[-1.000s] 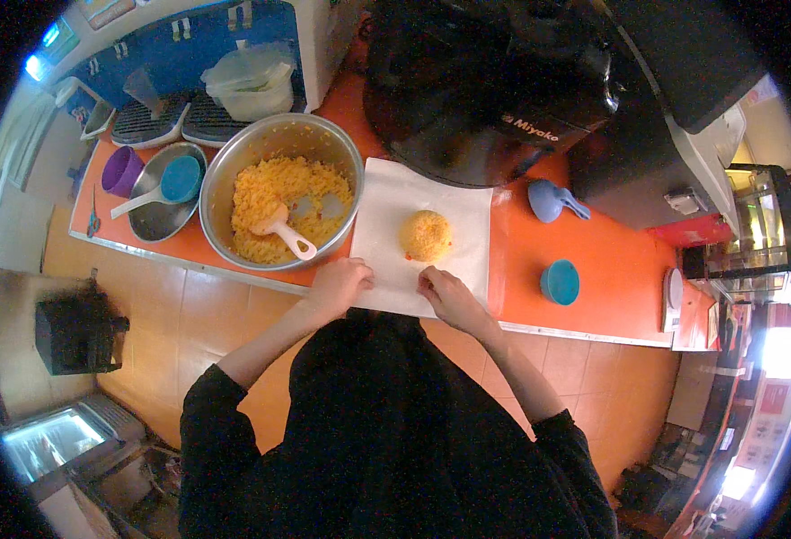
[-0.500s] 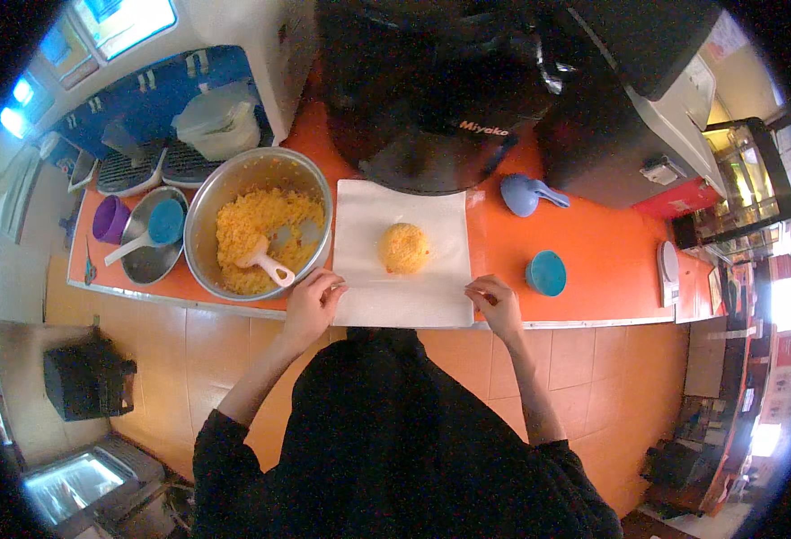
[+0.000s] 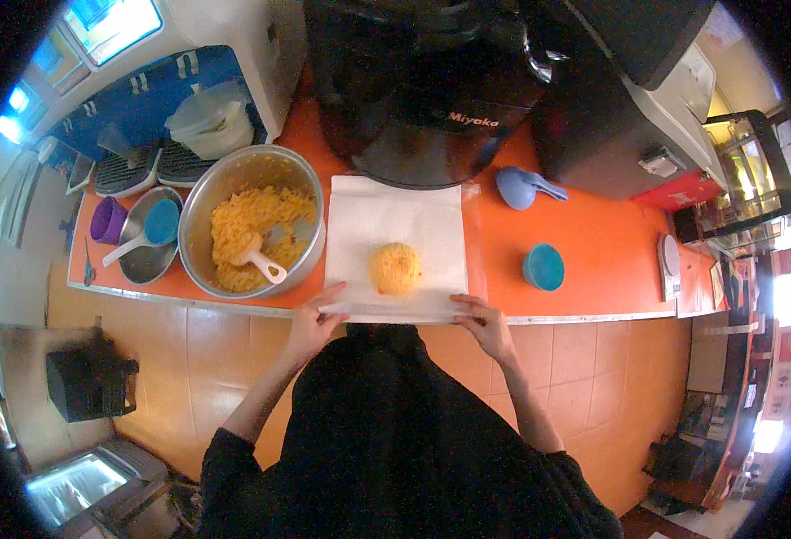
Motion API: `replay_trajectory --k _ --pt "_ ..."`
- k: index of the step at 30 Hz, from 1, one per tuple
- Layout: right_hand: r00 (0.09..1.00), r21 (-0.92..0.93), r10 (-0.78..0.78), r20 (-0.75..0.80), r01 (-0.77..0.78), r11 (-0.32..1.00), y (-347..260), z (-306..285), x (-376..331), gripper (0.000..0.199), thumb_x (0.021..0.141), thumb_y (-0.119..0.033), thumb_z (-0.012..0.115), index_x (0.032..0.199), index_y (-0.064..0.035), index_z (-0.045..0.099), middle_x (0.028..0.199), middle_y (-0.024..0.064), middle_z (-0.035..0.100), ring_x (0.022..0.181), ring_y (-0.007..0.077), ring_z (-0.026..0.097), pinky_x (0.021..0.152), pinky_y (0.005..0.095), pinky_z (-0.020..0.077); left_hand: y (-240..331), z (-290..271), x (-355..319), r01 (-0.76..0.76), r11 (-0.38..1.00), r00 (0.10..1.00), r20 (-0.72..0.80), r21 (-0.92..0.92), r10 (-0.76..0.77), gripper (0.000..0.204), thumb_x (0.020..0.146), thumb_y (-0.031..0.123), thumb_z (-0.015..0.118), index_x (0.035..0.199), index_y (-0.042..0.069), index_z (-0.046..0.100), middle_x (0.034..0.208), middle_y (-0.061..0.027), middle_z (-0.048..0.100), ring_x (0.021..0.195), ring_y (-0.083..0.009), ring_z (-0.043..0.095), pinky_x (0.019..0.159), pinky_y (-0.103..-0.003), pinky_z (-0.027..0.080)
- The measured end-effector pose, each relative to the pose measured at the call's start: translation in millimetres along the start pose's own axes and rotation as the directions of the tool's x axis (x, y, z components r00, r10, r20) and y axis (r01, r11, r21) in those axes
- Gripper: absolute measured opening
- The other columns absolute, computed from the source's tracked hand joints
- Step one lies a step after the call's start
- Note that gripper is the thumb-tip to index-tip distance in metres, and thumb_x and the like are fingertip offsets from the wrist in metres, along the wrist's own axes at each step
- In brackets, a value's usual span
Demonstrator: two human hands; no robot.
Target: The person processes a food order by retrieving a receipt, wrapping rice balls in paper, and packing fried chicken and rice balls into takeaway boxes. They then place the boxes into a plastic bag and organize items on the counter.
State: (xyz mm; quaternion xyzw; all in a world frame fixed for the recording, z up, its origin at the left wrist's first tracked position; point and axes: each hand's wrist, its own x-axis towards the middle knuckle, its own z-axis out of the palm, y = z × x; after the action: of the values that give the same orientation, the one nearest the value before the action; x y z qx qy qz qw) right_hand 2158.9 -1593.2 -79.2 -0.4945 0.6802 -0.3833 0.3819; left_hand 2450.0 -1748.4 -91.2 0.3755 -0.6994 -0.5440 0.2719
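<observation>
A dome of yellow rice (image 3: 396,268) sits on a white sheet of wrapping paper (image 3: 395,205), toward the sheet's near half. My left hand (image 3: 313,323) pinches the near left corner of the paper. At the near right corner, my right hand (image 3: 485,325) grips the paper between thumb and fingers. Left of the sheet stands a large metal pot (image 3: 309,260) holding more yellow rice, with a pale-handled scoop (image 3: 265,265) stuck in it. A teal cup (image 3: 543,267) rests on the counter to the right.
On the orange counter (image 3: 584,234) lies a blue scoop-like utensil (image 3: 525,188). A black appliance (image 3: 422,99) stands behind the paper. Further left are a metal bowl (image 3: 150,267), a blue ladle-like cup (image 3: 161,221) and a purple cup (image 3: 108,221). A kitchen scale (image 3: 670,260) sits far right.
The rice dome and the paper's near edge are closer together. Both hands have moved slightly inward along with the paper's corners, and the near edge looks folded or lifted.
</observation>
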Motion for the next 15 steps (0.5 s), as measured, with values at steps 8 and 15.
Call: replay_trajectory --k 8,15 --pt "0.973 0.094 -0.083 -0.216 0.106 0.990 -10.9 -8.4 13.3 0.013 0.077 -0.011 0.065 0.073 0.0009 0.064 0.123 0.0108 0.051 0.114 0.0238 0.047 0.095 0.0371 0.0365 4.6 2.5 -4.8 -0.139 0.986 0.946 -0.283 0.095 0.161 0.014 0.082 0.011 0.060 0.089 -0.001 0.065 0.100 -0.0118 0.063 0.094 -0.0195 0.059 0.073 -0.032 0.049" --pt "0.982 -0.033 0.062 -0.180 -0.069 0.997 -2.6 -10.5 60.2 0.020 0.080 -0.013 0.060 0.071 0.0044 0.060 0.111 0.0111 0.055 0.088 0.0154 0.053 0.072 0.0287 0.0444 -0.8 11.5 15.0 0.183 0.955 0.913 -0.400 0.233 -0.077 0.022 0.087 0.019 0.054 0.095 0.000 0.061 0.076 -0.0147 0.062 0.063 -0.0229 0.057 0.060 -0.033 0.044"
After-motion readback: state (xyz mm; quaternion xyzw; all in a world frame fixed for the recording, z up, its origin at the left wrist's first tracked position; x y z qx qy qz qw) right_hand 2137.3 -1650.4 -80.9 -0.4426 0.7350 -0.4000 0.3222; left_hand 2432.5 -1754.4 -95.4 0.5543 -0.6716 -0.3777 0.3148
